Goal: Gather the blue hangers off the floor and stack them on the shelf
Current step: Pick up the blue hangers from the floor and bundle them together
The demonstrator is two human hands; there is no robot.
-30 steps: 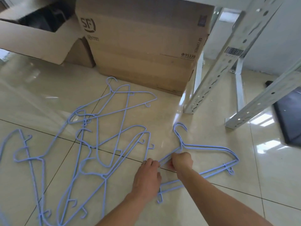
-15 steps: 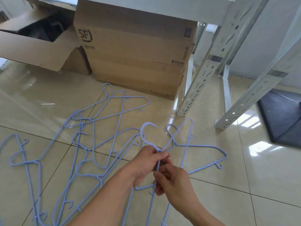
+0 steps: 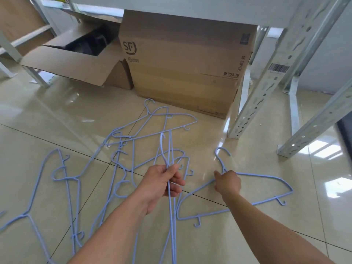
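My left hand (image 3: 162,184) is shut on the neck of a blue hanger (image 3: 170,216) held upright above the floor, hook pointing up, body hanging down toward me. To its right, my right hand (image 3: 227,182) grips the neck of a second blue hanger (image 3: 266,177) lying flat on the tiles, its hook pointing away from me. Several more blue hangers (image 3: 122,149) lie tangled on the floor to the left and behind my left hand. The white metal shelf (image 3: 190,8) spans the top of the view.
A closed SF cardboard box (image 3: 186,73) stands under the shelf, with an open cardboard box (image 3: 76,60) to its left. White slotted shelf uprights (image 3: 266,79) rise at the right. A dark mat (image 3: 345,134) lies at the far right edge.
My hands have separated. The left hand kept the lifted hanger and turned it upright; the right hand let go of it and reached right onto the neck of the hanger on the floor.
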